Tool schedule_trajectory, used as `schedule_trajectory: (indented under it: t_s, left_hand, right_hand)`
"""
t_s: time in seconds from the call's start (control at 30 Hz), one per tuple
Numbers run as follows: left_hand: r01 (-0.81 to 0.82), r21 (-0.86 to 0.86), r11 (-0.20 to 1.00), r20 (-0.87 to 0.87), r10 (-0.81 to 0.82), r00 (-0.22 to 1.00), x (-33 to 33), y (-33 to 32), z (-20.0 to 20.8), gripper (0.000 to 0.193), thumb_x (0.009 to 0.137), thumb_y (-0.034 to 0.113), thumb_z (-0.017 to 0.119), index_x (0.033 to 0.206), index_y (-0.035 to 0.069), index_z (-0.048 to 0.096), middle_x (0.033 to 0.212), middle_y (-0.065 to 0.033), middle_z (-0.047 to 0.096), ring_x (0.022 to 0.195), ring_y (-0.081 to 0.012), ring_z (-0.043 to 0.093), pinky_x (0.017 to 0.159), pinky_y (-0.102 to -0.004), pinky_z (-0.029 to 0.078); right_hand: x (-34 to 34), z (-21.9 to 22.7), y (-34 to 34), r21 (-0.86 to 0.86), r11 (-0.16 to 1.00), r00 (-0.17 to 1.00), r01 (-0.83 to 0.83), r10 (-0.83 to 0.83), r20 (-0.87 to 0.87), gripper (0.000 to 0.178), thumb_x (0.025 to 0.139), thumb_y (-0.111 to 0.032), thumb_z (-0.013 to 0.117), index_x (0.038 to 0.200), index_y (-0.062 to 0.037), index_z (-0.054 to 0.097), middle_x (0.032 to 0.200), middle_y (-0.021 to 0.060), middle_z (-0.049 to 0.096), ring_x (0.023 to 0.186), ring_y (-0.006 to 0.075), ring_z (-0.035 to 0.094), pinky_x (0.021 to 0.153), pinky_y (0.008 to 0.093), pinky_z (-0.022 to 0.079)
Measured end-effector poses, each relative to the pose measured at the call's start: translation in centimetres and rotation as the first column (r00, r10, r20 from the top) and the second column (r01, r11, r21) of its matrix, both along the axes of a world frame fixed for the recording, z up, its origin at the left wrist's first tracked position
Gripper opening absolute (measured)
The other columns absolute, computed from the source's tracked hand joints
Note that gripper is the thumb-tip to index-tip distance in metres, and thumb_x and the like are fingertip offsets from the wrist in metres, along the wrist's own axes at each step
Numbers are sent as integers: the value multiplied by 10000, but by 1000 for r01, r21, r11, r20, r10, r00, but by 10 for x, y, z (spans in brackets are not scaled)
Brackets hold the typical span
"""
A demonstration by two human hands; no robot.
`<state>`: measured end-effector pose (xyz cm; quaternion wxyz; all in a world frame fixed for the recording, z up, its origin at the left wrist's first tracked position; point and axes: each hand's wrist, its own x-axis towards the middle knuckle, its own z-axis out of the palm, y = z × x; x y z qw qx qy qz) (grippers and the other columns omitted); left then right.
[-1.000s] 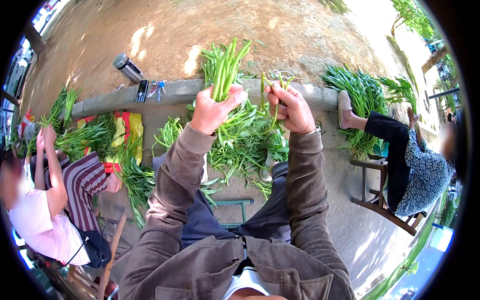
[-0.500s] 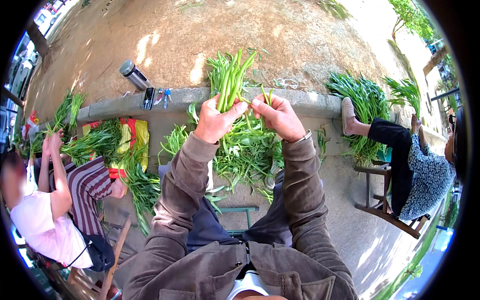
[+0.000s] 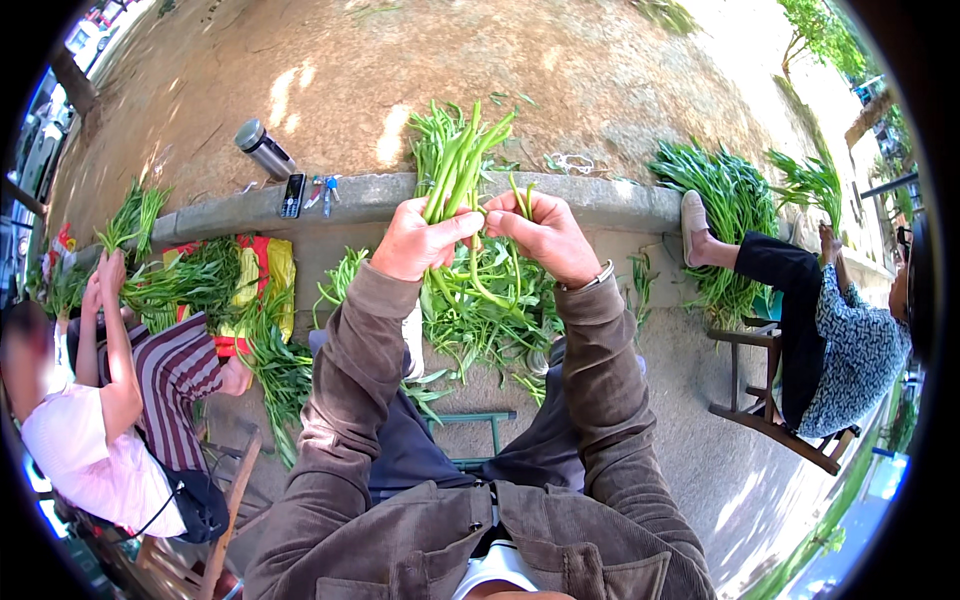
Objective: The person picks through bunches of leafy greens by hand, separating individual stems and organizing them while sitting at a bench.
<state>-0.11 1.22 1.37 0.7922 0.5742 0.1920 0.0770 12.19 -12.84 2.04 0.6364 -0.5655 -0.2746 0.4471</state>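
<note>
Green, smooth and tubular, a bundle of stems (image 3: 458,170) rises from the left hand (image 3: 408,240), whose grip is clamped round it, fingers curled and thumb laid across. Seen from above, the bundle overlaps the rough grey concrete curb (image 3: 590,197). Just beside it, also over the curb, the right hand (image 3: 548,238) has its grip pinched together on a few slimmer stems (image 3: 523,200); whether the two hands touch, I cannot tell. Ribbed brown sleeves (image 3: 350,350) reach the wrists, and a shiny metal band (image 3: 602,274) circles the right one.

On the near side of the curb, below the hands, lies a tangled heap of leafy greens (image 3: 490,310), soft and stringy. Left along the curb top rest a slab-shaped phone (image 3: 292,196) and small keys (image 3: 327,193), with a cylindrical steel flask (image 3: 265,150) behind. Near the curb's left part, greens cover a crinkled yellow-and-red sack (image 3: 275,290). Against its right end fans a glossy, long-leaved pile (image 3: 720,195), near a co-worker's pale, textured shoe (image 3: 693,222).
</note>
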Motion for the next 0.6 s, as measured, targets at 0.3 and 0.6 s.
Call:
schedule_trajectory:
  t_s: [0.3, 0.6]
  left_hand:
    - [83, 19, 996, -31, -82, 996, 1, 0, 8, 159, 816, 167, 616, 852, 13, 630, 652, -28, 593, 411, -23, 405, 373, -175, 293]
    - [-43, -42, 998, 24, 44, 999, -1, 5, 5, 154, 831, 154, 604, 876, 8, 612, 700, -59, 614, 387, -33, 396, 376, -186, 311]
  right_hand:
    - [6, -18, -3, 147, 988, 990, -46, 25, 141, 110, 862, -49, 546, 942, 10, 593, 844, -8, 600, 779, 52, 524, 704, 215, 434]
    - [7, -17, 0, -19, 993, 985, 115, -112, 128, 190, 885, -153, 538, 1007, -15, 585, 796, -21, 576, 663, 35, 488, 580, 183, 397]
